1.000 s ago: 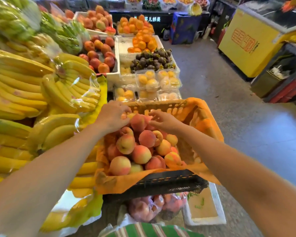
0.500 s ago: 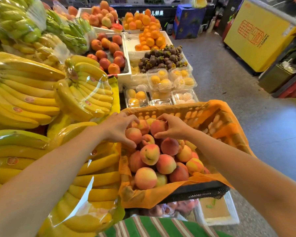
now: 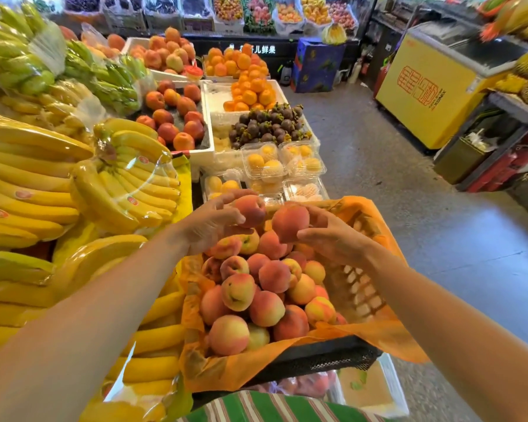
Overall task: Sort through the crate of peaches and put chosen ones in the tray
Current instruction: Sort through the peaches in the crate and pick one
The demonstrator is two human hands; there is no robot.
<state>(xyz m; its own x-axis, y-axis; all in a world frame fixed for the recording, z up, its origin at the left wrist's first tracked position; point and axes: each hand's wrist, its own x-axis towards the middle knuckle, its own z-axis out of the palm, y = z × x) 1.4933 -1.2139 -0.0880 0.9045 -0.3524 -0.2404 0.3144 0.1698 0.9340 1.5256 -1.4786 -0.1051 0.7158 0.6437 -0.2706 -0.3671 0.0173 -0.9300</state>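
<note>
The left peach (image 3: 250, 210) and the right peach (image 3: 290, 222) are both held up just above the far end of the crate (image 3: 317, 357), clear of the heap of peaches (image 3: 256, 293) that fills it. The left hand (image 3: 214, 226) has its fingers and thumb curled round its fruit, and the right hand (image 3: 333, 239) cups the other from below and behind with fingertips wrapped over it, so each hand is closed on one peach. The likeliest trouble is bruising. A tight squeeze while turning the fruit to inspect it would mark soft flesh, and a loose hold would let a peach fall back onto the heap and dent two at once. The heap stands high against the orange liner (image 3: 378, 336), so taking fruit from its far end could let others roll toward the near rim. The tray (image 3: 192, 153) that seems meant for them lies beyond the crate, to its far left, already carrying rows of peaches. Reaching it means passing over the clear packs (image 3: 265, 166) just past the crate's far edge, with the bananas (image 3: 119, 178) close on the crate's left. A forearm swung low could knock either one.
</note>
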